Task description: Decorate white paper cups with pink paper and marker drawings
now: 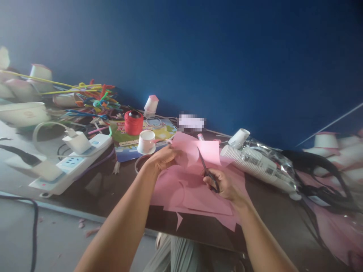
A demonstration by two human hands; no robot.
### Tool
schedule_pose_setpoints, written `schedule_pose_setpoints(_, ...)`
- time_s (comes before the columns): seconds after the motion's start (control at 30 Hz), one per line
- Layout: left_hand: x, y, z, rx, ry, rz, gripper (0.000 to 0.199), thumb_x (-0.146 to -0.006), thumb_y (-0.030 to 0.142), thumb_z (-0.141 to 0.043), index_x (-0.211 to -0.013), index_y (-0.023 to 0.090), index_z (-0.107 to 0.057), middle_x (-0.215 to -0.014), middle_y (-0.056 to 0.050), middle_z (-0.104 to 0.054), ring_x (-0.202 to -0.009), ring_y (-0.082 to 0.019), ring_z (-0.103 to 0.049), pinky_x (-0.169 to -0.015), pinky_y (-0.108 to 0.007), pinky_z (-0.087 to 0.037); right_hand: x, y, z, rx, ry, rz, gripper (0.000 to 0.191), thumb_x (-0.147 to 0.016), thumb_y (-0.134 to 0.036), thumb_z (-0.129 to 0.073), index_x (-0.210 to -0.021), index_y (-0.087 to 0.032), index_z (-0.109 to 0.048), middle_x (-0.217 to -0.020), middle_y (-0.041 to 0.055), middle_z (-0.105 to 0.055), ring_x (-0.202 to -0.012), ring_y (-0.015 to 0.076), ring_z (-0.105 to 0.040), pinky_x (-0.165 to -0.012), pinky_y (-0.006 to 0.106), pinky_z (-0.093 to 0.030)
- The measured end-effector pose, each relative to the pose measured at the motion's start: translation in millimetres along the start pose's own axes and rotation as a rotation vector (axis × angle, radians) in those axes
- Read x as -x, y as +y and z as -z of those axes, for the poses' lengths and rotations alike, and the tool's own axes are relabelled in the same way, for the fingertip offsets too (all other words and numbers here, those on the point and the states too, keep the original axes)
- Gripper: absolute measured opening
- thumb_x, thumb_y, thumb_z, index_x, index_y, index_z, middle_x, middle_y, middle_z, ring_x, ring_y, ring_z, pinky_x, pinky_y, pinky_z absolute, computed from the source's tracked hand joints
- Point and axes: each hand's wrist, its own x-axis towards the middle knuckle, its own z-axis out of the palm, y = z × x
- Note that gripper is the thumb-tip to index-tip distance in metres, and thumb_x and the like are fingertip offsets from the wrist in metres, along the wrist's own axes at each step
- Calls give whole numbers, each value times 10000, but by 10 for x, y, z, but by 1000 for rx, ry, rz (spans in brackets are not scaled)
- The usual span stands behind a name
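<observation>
My left hand [168,156] grips the left part of a pink paper piece [208,149], held above the table. My right hand [219,183] is closed round the handles of dark scissors [204,166], whose blades point up and away at the held paper. More pink sheets [198,196] lie in an overlapping pile beneath both hands. A small pointed pink scrap [179,220] lies at the pile's near edge. My left fingertips are partly hidden by the paper.
A power strip [72,162] with plugs stands left. Behind are a red thread spool [134,123], a white cup [146,141], a colourful booklet [121,151] and pipe cleaners [102,98]. Stacked paper cups [255,164] and black cable [326,166] lie right. A blue wall rises behind.
</observation>
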Motion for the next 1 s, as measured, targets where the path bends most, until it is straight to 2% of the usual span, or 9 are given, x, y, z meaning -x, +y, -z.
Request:
schedule_pose_setpoints(0.13, 20, -3, -124, 199, -122, -76, 261, -678, 244, -759, -893, 150, -645, -854, -75, -697, -758, -189, -667, -700, -343, -565, -45, -1, -56, -104, 88, 60, 434, -783, -570, -616, -886, -150, -569, -553, -37, -476, -487, 88, -422, -465, 224, -329)
schedule_pose_setpoints(0.23, 22, -91, -284, 399, -173, -180, 266, -690, 292, -761, -882, 155, -638, -876, -54, -695, -840, -176, -661, -833, -358, -533, -92, -16, -128, -136, 179, 107, 440, -759, -576, -637, -885, -161, -565, -541, -37, -489, -485, 95, -439, -471, 230, -349)
schedule_pose_setpoints(0.33, -12, -222, -421, 441, -189, -196, 319, -664, 334, -781, -881, 142, -647, -862, -56, -694, -813, -176, -657, -794, -333, -517, -133, -3, -201, -145, 239, 124, 431, -761, -578, -632, -884, -170, -564, -534, -42, -484, -485, 99, -445, -473, 231, -360)
schedule_pose_setpoints(0.47, -68, -313, -500, 422, -57, -247, 310, -583, 298, -831, -771, 136, -645, -713, -10, -657, -668, -126, -616, -626, -247, -447, -155, 37, -265, -159, 235, 131, 390, -787, -545, -620, -908, -178, -565, -562, -46, -469, -498, 97, -431, -480, 232, -361)
schedule_pose_setpoints(0.6, -67, -315, -518, 445, -45, -276, 326, -557, 327, -841, -718, 140, -628, -680, -1, -638, -645, -122, -598, -626, -255, -433, -158, 37, -286, -160, 221, 142, 344, -819, -501, -605, -912, -173, -556, -567, -47, -460, -501, 88, -416, -477, 224, -345)
schedule_pose_setpoints(0.7, -47, -359, -529, 358, -41, -303, 341, -559, 381, -834, -681, 133, -634, -679, -18, -636, -674, -132, -594, -661, -261, -433, -164, 27, -296, -163, 219, 160, 326, -837, -486, -588, -899, -168, -550, -557, -45, -464, -495, 85, -410, -474, 221, -336)
schedule_pose_setpoints(0.83, -55, -446, -525, 77, 114, -328, 328, -604, 416, -797, -672, 132, -648, -674, -19, -626, -653, -126, -554, -665, -261, -415, -169, 55, -312, -146, 209, 158, 331, -842, -489, -581, -910, -166, -558, -559, -46, -455, -491, 86, -402, -469, 222, -328)
schedule_pose_setpoints(1.0, -79, -438, -520, -31, 293, -365, 328, -672, 457, -724, -674, 148, -616, -633, -4, -581, -610, -125, -518, -636, -264, -408, -156, 104, -318, -102, 181, 145, 330, -835, -476, -602, -952, -169, -575, -605, -44, -443, -522, 90, -417, -492, 223, -343)
